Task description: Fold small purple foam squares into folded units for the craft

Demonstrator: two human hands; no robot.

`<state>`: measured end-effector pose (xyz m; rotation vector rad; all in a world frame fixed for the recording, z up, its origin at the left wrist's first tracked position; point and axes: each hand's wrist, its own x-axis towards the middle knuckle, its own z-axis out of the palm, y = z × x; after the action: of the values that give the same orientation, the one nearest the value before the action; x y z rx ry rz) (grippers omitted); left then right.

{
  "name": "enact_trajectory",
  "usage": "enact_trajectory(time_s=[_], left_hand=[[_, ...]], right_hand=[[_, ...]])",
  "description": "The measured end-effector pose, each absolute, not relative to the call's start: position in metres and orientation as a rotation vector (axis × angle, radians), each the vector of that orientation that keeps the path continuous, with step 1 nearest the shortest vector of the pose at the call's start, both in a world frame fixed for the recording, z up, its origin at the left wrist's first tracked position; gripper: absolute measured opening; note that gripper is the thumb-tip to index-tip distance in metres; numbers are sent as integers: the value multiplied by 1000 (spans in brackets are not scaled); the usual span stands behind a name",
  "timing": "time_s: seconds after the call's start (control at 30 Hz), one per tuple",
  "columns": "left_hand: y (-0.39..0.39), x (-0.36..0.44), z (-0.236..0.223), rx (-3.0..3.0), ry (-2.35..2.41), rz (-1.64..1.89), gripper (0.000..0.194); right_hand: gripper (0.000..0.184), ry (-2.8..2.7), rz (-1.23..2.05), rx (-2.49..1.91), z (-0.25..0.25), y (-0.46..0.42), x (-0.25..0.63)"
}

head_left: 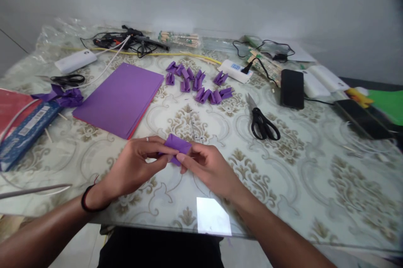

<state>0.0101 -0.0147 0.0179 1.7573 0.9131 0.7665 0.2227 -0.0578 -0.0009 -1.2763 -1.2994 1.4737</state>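
Observation:
Between my hands, a little above the near half of the table, is a small folded piece of purple paper (178, 143). My left hand (138, 156) pinches its left side between thumb and fingers. On the other side my right hand (208, 163) grips it, the thumb meeting the left fingertips at the paper's near edge; some right fingers are hidden behind it. Beyond the hands lie several small folded purple paper pieces (199, 80) in a loose cluster. A stack of purple sheets (122, 95), with red showing below, rests to the left.
Black-handled scissors (262, 123) lie right of my hands. Further right are a black phone (292, 88) and another dark phone (362, 119). A white power strip (235, 70) sits behind. At left are a blue box (30, 133), a white power bank (75, 61) and other scissors (67, 79).

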Motion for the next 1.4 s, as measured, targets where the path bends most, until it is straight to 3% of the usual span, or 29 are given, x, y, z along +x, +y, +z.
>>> enact_trajectory(time_s=[0.33, 0.67, 0.97, 1.4], left_hand=[[-15, 12, 17, 1724, 945, 740, 20], [-14, 9, 14, 1733, 969, 750, 18], [-12, 12, 17, 1714, 991, 793, 19], [-16, 7, 9, 1723, 935, 815, 32]], right_hand=[[33, -1347, 1421, -1293, -3, -58, 221], [40, -1347, 1485, -1307, -7, -59, 219], [23, -1383, 1484, -1228, -12, -58, 221], [36, -1295, 1475, -1176, -3, -59, 222]])
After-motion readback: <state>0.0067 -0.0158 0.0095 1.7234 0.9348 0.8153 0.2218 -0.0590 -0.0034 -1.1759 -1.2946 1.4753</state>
